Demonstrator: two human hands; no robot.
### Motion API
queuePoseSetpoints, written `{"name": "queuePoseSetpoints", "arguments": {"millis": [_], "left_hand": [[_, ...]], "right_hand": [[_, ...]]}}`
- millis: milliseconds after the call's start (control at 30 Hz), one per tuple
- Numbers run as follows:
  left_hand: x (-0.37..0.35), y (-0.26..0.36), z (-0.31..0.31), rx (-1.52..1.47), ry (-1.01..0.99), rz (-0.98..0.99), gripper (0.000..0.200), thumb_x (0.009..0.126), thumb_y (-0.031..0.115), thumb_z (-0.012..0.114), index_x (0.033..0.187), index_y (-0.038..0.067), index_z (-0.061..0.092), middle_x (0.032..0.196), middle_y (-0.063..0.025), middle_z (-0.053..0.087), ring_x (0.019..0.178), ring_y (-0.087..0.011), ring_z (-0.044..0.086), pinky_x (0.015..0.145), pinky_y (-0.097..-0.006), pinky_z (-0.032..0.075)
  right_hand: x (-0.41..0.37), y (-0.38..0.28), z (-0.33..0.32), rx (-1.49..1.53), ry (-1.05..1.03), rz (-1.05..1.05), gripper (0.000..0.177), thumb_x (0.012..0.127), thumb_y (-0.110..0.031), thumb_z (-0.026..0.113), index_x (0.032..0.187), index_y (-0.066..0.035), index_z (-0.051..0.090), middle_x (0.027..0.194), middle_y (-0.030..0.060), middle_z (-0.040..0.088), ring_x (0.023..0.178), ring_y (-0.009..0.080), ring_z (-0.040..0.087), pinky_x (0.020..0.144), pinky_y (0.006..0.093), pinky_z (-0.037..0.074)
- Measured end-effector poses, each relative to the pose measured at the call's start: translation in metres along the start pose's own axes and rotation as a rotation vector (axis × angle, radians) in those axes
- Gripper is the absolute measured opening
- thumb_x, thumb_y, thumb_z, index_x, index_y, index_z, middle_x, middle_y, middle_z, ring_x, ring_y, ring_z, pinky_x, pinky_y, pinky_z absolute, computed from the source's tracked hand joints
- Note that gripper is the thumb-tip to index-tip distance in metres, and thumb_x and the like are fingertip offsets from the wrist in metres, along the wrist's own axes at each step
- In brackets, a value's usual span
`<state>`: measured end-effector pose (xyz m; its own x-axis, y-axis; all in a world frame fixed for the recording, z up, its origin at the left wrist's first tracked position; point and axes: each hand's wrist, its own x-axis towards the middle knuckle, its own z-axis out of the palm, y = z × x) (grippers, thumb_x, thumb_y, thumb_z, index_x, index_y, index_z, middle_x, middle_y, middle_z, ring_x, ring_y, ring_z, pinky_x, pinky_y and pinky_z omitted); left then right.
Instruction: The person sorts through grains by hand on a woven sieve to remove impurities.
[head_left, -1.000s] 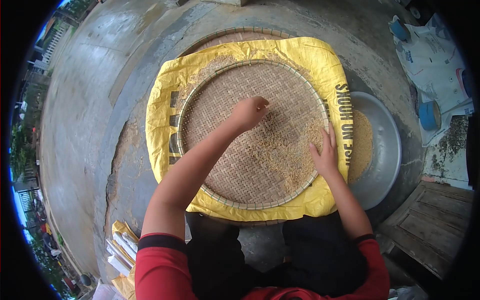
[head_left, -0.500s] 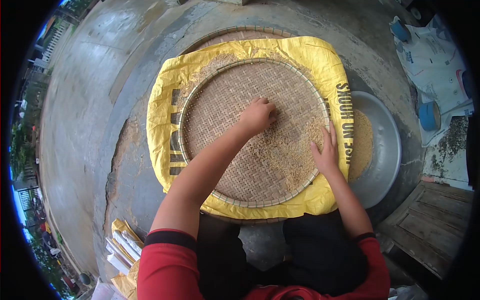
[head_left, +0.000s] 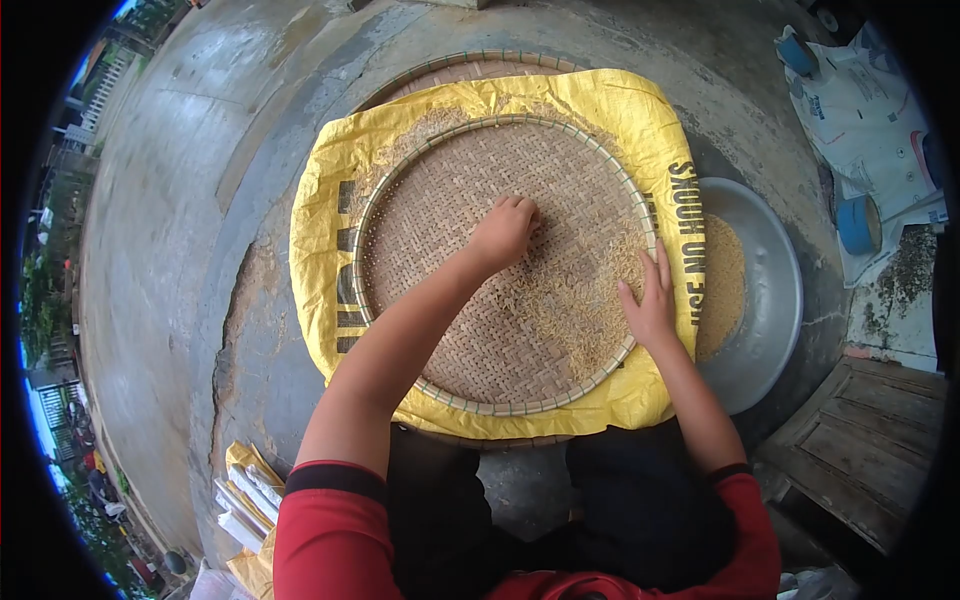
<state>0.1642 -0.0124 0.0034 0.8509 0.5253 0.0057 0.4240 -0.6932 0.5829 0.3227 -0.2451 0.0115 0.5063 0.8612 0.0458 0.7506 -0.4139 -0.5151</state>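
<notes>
A round woven bamboo winnowing tray (head_left: 450, 220) lies before me. Unhusked rice grains (head_left: 580, 310) are spread over its right and lower part. Above the middle of the weave, my left hand (head_left: 507, 233) is closed, fingers curled down at the edge of the grains; whatever the fingertips hold is hidden. My right hand (head_left: 650, 305) grips the tray's right rim, its thumb on the inner side and its fingers along the edge. Beneath the tray is a yellow woven sack (head_left: 325, 250) with dark printing and scattered grains near its top edge.
Another bamboo tray (head_left: 470, 68) shows under the sack. At right stands a metal basin (head_left: 770, 300) with grain (head_left: 722, 285) inside. A wooden panel (head_left: 860, 440) and white sacking (head_left: 860, 120) lie farther right. Rolled white and yellow material (head_left: 250, 495) sits at lower left on the concrete floor.
My left hand has shifted slightly left, its fingers still curled. The right hand stays on the rim with little movement. The tray looks almost unchanged.
</notes>
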Motion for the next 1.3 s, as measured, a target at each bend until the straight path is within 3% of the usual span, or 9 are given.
{"name": "queuePoseSetpoints", "arguments": {"millis": [167, 567, 867, 967, 1033, 1100, 1167, 1267, 1300], "left_hand": [[0.003, 0.001, -0.009, -0.111, -0.001, -0.139, 0.013, 0.086, 0.013, 0.056, 0.094, 0.003, 0.057, 0.092, -0.0151, 0.060, 0.090, -0.0343, 0.056, 0.081, -0.0404, 0.046], [-0.001, 0.014, -0.011, 0.033, -0.083, -0.049, 0.014, 0.084, 0.012, 0.056, 0.098, 0.009, 0.058, 0.095, -0.0118, 0.060, 0.092, -0.0307, 0.058, 0.077, -0.0407, 0.048], [0.000, 0.012, 0.000, 0.226, -0.078, 0.098, 0.027, 0.089, 0.013, 0.048, 0.115, 0.009, 0.048, 0.097, -0.0143, 0.059, 0.092, -0.0343, 0.057, 0.080, -0.0420, 0.048], [0.003, 0.030, -0.014, 0.126, -0.146, -0.047, 0.032, 0.091, 0.017, 0.049, 0.121, 0.008, 0.044, 0.100, -0.0146, 0.061, 0.090, -0.0305, 0.060, 0.080, -0.0405, 0.048], [0.010, 0.057, -0.021, -0.612, -0.141, -0.450, 0.040, 0.093, 0.022, 0.050, 0.126, 0.004, 0.038, 0.106, -0.0146, 0.062, 0.091, -0.0248, 0.062, 0.079, -0.0384, 0.048], [0.013, 0.112, -0.053, -0.999, -0.430, -0.270, 0.054, 0.092, 0.026, 0.055, 0.133, 0.001, 0.030, 0.109, -0.0147, 0.061, 0.098, -0.0203, 0.060, 0.081, -0.0352, 0.048], [0.015, 0.152, -0.070, -1.345, -0.468, -0.069, 0.058, 0.091, 0.025, 0.058, 0.135, -0.001, 0.031, 0.109, -0.0159, 0.062, 0.100, -0.0202, 0.060, 0.083, -0.0330, 0.047], [0.029, 0.145, -0.073, -1.139, -0.358, 0.227, 0.054, 0.091, 0.026, 0.058, 0.132, -0.001, 0.038, 0.110, -0.0157, 0.062, 0.102, -0.0198, 0.060, 0.085, -0.0312, 0.047], [0.030, 0.134, -0.072, -1.017, -0.262, 0.170, 0.042, 0.091, 0.025, 0.058, 0.123, -0.002, 0.049, 0.106, -0.0133, 0.064, 0.101, -0.0185, 0.060, 0.084, -0.0310, 0.048]], "right_hand": [[0.000, -0.001, 0.000, 0.012, -0.003, 0.002, 0.057, 0.085, -0.020, 0.059, 0.134, -0.002, 0.035, 0.148, 0.0172, 0.017, 0.134, 0.0356, 0.024, 0.107, 0.0407, 0.027], [0.001, -0.002, -0.001, 0.014, -0.015, 0.031, 0.058, 0.085, -0.021, 0.059, 0.134, -0.002, 0.035, 0.149, 0.0172, 0.017, 0.135, 0.0357, 0.023, 0.108, 0.0407, 0.026], [0.001, -0.002, -0.002, 0.017, -0.011, 0.026, 0.057, 0.085, -0.022, 0.059, 0.134, -0.001, 0.036, 0.148, 0.0174, 0.018, 0.134, 0.0358, 0.024, 0.107, 0.0408, 0.027], [0.000, 0.001, 0.001, 0.040, 0.018, -0.002, 0.057, 0.085, -0.024, 0.059, 0.133, -0.003, 0.037, 0.147, 0.0195, 0.018, 0.131, 0.0403, 0.028, 0.104, 0.0457, 0.031], [0.000, 0.002, 0.002, 0.016, 0.015, -0.009, 0.058, 0.084, -0.024, 0.060, 0.133, -0.003, 0.036, 0.147, 0.0197, 0.019, 0.131, 0.0404, 0.028, 0.104, 0.0461, 0.031], [0.000, 0.002, 0.005, 0.009, 0.029, -0.008, 0.059, 0.084, -0.024, 0.060, 0.133, -0.003, 0.035, 0.147, 0.0201, 0.019, 0.130, 0.0405, 0.028, 0.104, 0.0463, 0.031], [-0.003, 0.003, 0.004, -0.008, 0.042, -0.011, 0.060, 0.083, -0.024, 0.060, 0.134, -0.004, 0.035, 0.146, 0.0205, 0.020, 0.130, 0.0406, 0.028, 0.104, 0.0465, 0.031], [0.000, 0.001, 0.003, 0.000, 0.072, -0.068, 0.060, 0.083, -0.022, 0.061, 0.133, -0.004, 0.035, 0.145, 0.0219, 0.022, 0.129, 0.0408, 0.030, 0.104, 0.0463, 0.031], [0.000, 0.003, 0.003, 0.000, 0.069, -0.056, 0.059, 0.083, -0.022, 0.061, 0.133, -0.003, 0.036, 0.145, 0.0224, 0.022, 0.129, 0.0408, 0.030, 0.104, 0.0460, 0.031]]}}
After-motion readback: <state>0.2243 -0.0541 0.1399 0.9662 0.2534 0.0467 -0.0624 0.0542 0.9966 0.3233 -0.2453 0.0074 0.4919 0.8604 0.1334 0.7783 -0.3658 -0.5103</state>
